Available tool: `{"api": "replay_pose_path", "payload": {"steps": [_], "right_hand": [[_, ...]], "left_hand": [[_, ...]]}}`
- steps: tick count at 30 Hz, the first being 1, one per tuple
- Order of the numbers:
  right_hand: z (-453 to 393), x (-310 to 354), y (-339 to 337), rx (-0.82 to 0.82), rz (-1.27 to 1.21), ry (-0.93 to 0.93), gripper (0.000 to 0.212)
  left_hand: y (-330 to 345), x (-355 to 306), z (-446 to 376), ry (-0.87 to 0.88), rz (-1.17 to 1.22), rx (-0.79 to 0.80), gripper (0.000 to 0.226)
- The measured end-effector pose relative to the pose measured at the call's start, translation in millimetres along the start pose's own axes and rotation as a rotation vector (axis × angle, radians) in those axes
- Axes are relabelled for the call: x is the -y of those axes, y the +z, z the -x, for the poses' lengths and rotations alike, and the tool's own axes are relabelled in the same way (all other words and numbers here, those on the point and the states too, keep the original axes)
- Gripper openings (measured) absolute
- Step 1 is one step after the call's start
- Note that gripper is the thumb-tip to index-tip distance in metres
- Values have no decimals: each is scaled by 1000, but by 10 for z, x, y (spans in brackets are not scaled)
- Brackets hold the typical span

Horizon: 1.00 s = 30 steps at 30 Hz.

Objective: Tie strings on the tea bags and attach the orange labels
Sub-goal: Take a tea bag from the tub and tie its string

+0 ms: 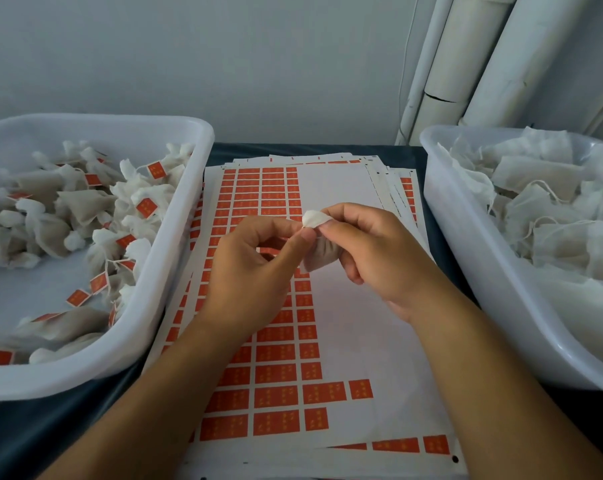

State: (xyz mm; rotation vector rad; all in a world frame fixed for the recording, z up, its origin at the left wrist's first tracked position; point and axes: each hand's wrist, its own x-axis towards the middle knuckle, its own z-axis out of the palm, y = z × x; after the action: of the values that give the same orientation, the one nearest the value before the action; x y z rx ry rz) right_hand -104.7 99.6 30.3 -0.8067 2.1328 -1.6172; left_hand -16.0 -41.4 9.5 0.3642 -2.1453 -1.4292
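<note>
Head view. Tea bag (314, 251): held above the label sheets (338, 327), your right hand (373, 258) gripping its body and white gathered top, your left hand (255, 268) pinching beside that top. Left tub (175, 258): labelled bags. Right tub (466, 237): unlabelled bags.

- A white tub (175, 258) of labelled bags walls off the frame's left.
- Another white tub (466, 258) walls off the right.
- Between them, flat label sheets (345, 341) leave an open lane down the centre.
- Both hands (251, 268) occupy mid-lane.
</note>
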Motion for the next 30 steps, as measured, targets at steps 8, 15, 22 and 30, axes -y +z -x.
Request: {"api": "replay_pose_path", "payload": {"steps": [8,15,22,30], "right_hand": [[-4,-30,-33,116,-284,151,27],[-11,-73,-24,191,-527,243,26],[-17,-84,-18,194,-557,286,24],[0,-43,-26,171,-513,315,30]], "left_hand": [[14,13,14,38,-120,-59,11],[1,-48,29,67,-112,-30,12],[-30,-11,19,111,-201,-44,12],[-71,90,-11,621,-479,-153,16]]}}
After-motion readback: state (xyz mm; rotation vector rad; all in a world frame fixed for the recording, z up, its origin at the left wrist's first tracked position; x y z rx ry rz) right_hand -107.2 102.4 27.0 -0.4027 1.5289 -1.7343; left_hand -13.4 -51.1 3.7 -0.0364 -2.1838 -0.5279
